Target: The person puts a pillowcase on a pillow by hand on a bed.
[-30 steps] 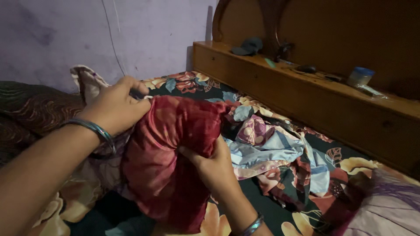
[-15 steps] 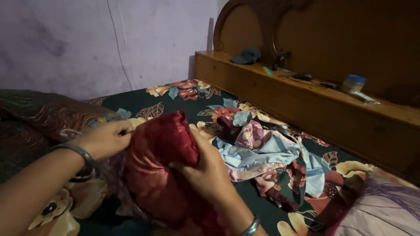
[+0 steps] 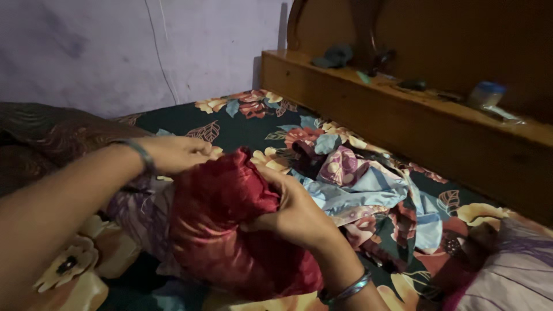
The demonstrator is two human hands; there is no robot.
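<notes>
Right grip: right hand (image 3: 296,210) is clamping shut over the top corner of the red pillow (image 3: 230,224), fingers curled into the satin.
Left grip: left hand (image 3: 175,152) is closing on the pale patterned cover (image 3: 144,207) bunched at the pillow's far side; fingertips are hidden, so the pinch is a judgement.
Pillow position: lying low on the bed (image 3: 230,129), pressed between both hands, just beside the brown quilt (image 3: 52,138).
Change: a second ago the pillow was standing taller with the cover's flap raised; now it is sitting lower and the flap is gone from sight, so the cover seems to be sliding along the pillow.
Surroundings: crumpled floral sheet (image 3: 368,196) is lying to the right; wooden headboard shelf (image 3: 403,109) is carrying a small jar (image 3: 487,95) and dark cap (image 3: 333,56).
</notes>
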